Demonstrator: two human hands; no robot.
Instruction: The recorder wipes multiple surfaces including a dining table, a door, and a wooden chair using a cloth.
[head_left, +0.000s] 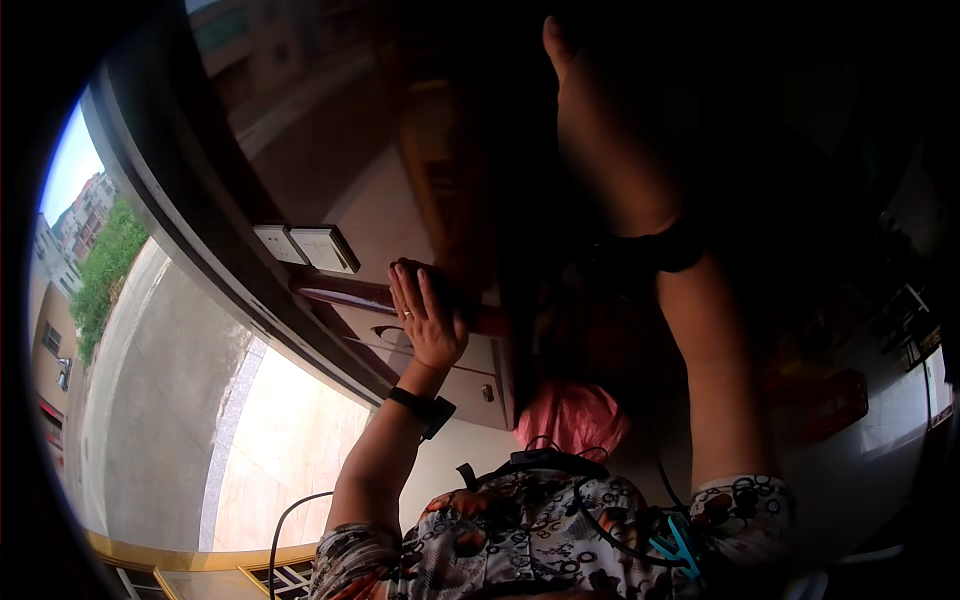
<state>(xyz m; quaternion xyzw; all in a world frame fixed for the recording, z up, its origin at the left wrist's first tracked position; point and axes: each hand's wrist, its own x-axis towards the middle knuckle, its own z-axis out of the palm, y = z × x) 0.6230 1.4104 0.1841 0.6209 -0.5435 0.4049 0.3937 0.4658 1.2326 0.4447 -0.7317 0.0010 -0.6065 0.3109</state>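
My left hand (431, 322) lies with its fingers stretched out over the dark red ledge (337, 291) of a cabinet. A ring and a black wristband (426, 411) are on that arm. A dark patch beside the fingers is too dim to identify; no held object shows. My right hand (607, 142) is raised at the top of the view, its thumb pointing up. Deep shadow hides most of its fingers and whatever may be in them. Another black wristband (667, 247) circles that wrist. Below the ledge is a pale cabinet front (465, 394) with a drawer pull and a small metal fitting.
White wall switch plates (322, 247) sit left of a glossy, reflecting panel (315, 142). A pink plastic bag (574, 416) is beside the cabinet. At left, a doorway opens onto a paved road (165, 360). A red object (836, 401) lies in shadow at right. Black cables (281, 525) hang near my body.
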